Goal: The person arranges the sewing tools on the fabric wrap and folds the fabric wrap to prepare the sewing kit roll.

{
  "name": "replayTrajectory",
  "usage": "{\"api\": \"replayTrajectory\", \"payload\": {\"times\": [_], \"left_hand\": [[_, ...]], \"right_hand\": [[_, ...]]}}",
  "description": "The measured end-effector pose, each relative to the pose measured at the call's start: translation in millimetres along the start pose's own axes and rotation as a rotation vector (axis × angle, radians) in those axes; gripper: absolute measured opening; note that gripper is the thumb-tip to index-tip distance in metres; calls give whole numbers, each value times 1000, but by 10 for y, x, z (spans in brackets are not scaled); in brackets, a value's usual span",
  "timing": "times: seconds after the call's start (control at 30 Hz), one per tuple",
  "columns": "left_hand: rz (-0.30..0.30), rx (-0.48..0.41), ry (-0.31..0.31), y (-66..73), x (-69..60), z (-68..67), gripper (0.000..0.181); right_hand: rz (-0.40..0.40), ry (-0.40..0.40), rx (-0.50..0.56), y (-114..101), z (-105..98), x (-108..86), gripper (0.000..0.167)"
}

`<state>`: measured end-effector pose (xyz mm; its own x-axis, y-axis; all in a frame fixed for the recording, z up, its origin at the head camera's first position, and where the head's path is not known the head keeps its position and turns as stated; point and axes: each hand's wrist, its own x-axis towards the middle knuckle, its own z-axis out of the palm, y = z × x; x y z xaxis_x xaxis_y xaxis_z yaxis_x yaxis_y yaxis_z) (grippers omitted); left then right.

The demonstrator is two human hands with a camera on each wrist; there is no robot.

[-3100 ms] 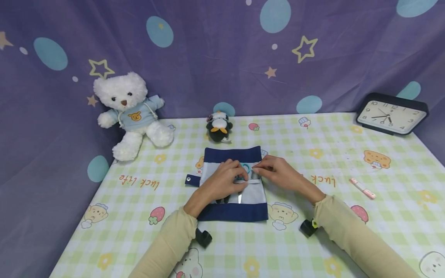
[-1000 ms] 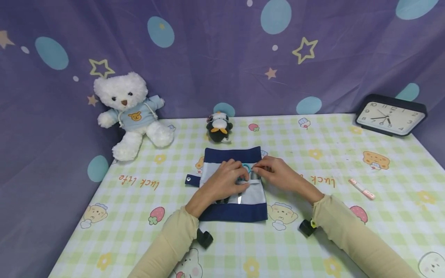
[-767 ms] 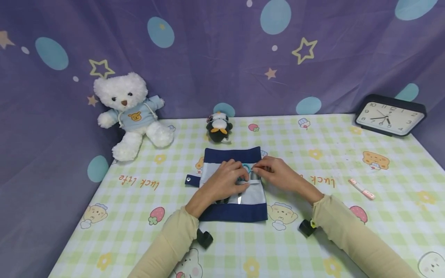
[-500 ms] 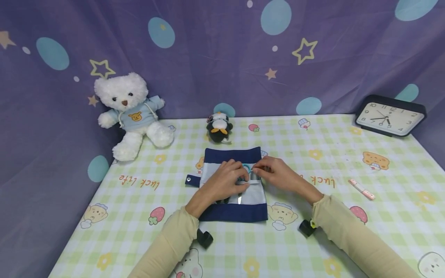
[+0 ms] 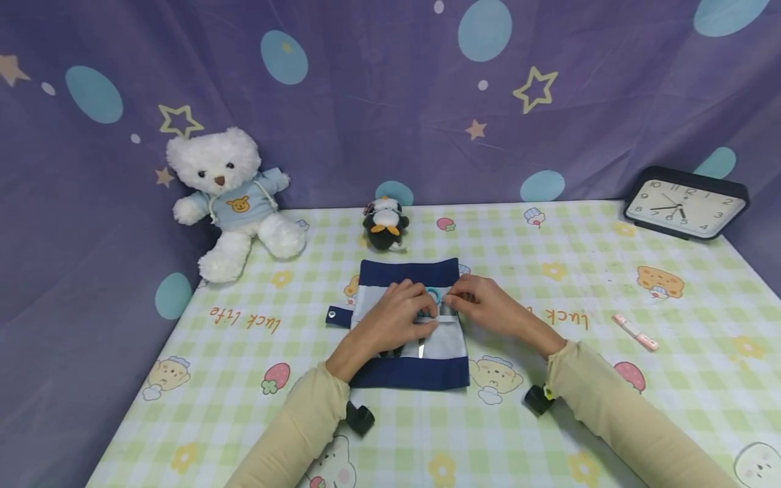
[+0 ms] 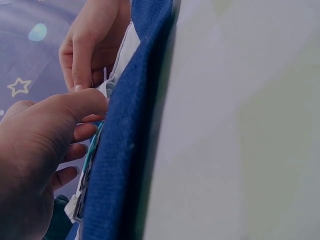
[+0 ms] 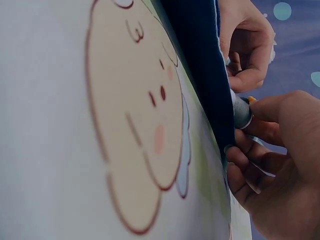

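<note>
A navy-edged roll-up pouch lies unrolled, its pale grey inside facing up. My left hand rests over its middle, index finger and thumb pinching the white elastic band that crosses it. Teal-handled scissors sit under this band, blade tip toward me. At the pouch's right side, my right hand pinches a small silver-grey rounded piece by the band; its kind is unclear. Dark tool ends show below my left wrist, the rest hidden. A snap strap sticks out left.
A white teddy bear sits at the back left. Behind the pouch lies a penguin plush. A black-framed clock stands back right, and a pink-and-white stick lies right of my right hand on the checked tablecloth.
Since the oldest frame my left hand has shifted very slightly right. Over the last second both hands, the pouch and the scissors look the same.
</note>
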<state>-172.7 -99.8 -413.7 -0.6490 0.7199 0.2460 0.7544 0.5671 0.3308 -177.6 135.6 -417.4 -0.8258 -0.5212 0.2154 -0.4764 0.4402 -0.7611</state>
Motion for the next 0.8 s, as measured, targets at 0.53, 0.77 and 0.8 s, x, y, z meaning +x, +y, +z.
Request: {"api": "replayTrajectory", "payload": {"times": [0.53,0.77,0.8], "left_hand": [[5,7,8,-1,6,4,7],[-5,7,2,5,4,0,7],[-6,5,3,4,3,0,6]], "right_hand": [[-1,-25,0,14,-3,18,25],[-3,-48,-1,13,-12,13,22],[-1,-49,-4,13,-14,11,19]]}}
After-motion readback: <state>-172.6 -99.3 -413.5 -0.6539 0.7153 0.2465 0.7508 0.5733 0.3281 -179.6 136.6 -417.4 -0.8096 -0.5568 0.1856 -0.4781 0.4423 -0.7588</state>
